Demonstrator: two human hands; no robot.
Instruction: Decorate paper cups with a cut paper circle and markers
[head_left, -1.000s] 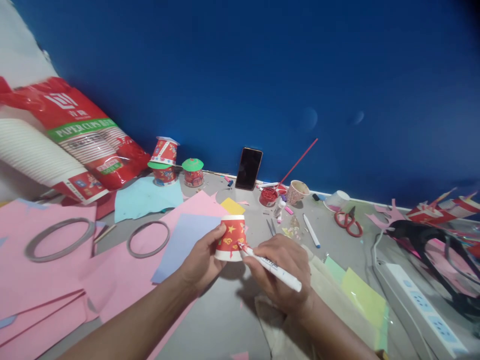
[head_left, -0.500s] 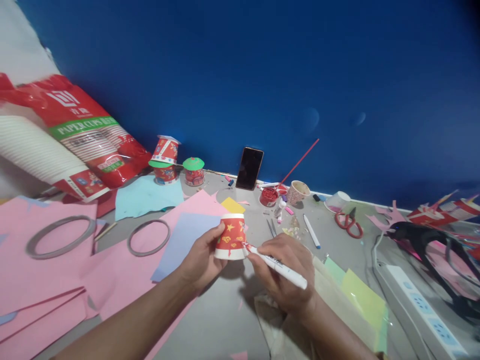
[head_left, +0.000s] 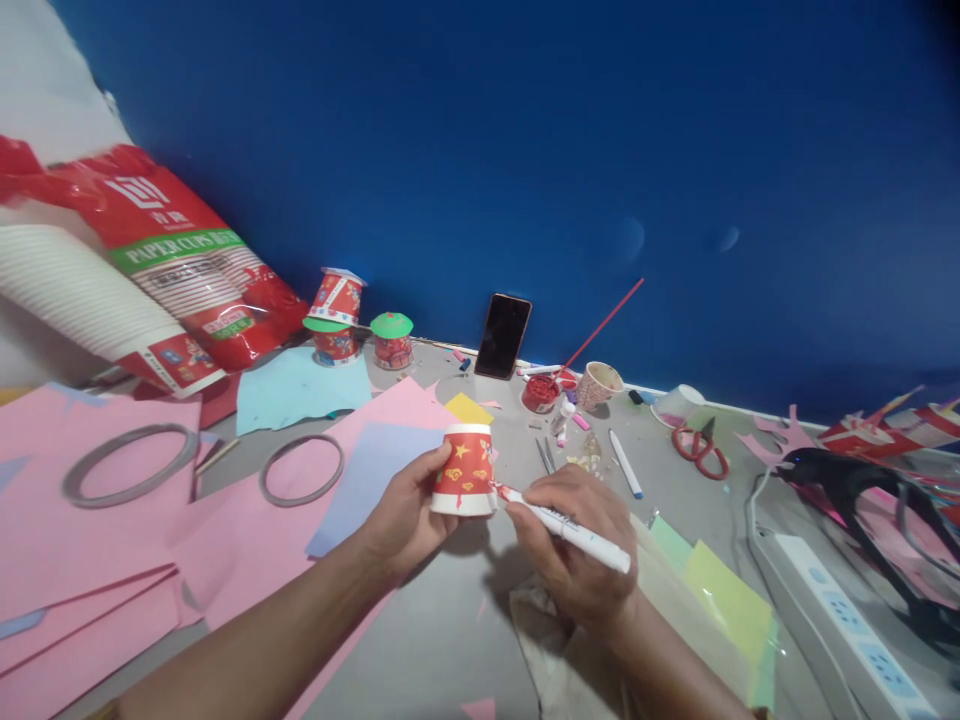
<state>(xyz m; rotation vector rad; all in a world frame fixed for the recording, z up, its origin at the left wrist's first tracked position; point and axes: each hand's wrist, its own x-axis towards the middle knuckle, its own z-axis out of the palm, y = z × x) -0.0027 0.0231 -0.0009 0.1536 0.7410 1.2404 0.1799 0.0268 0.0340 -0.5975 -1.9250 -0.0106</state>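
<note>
My left hand (head_left: 405, 518) grips an upside-down red paper cup (head_left: 466, 468) with yellow stars and cloud shapes, held just above the grey table (head_left: 442, 630). My right hand (head_left: 574, 550) holds a white marker (head_left: 577, 530) whose red tip touches the cup's lower right side near the white rim.
Pink and blue paper sheets (head_left: 150, 560) and two tape rings (head_left: 301, 470) lie at left. A red bag of paper cups (head_left: 172, 270), decorated cups (head_left: 334, 320), a phone (head_left: 502, 335), red scissors (head_left: 701, 447), a loose pen (head_left: 624, 462) and a power strip (head_left: 840, 620) surround the hands.
The marker has tilted flatter and its tip has slid lower along the cup's right side. The cup stays in my left hand, almost unmoved.
</note>
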